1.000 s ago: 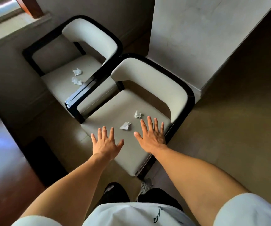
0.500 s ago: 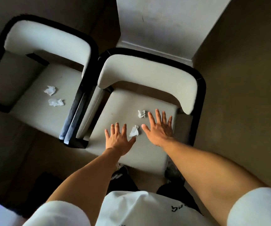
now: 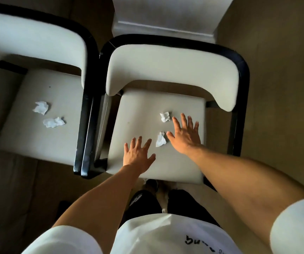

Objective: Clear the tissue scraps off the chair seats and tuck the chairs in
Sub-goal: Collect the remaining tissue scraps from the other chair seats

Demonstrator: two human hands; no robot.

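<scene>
I counted two hands, both with fingers spread and empty: my left hand (image 3: 138, 155) and right hand (image 3: 185, 137) over the near chair (image 3: 147, 114). Two tissue scraps lay there, one (image 3: 160, 139) between my hands, one (image 3: 165, 116) just beside my right fingertips (image 3: 175, 119). Two more scraps (image 3: 41, 107) (image 3: 53, 122) lay on the second chair (image 3: 43, 92), well apart.

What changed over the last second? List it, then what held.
The view swung to look straight down the chairs. Both open hands, left hand and right hand, crept forward around the near scrap; nothing grasped. All four scraps, including the far scrap, lie where they were.
</scene>
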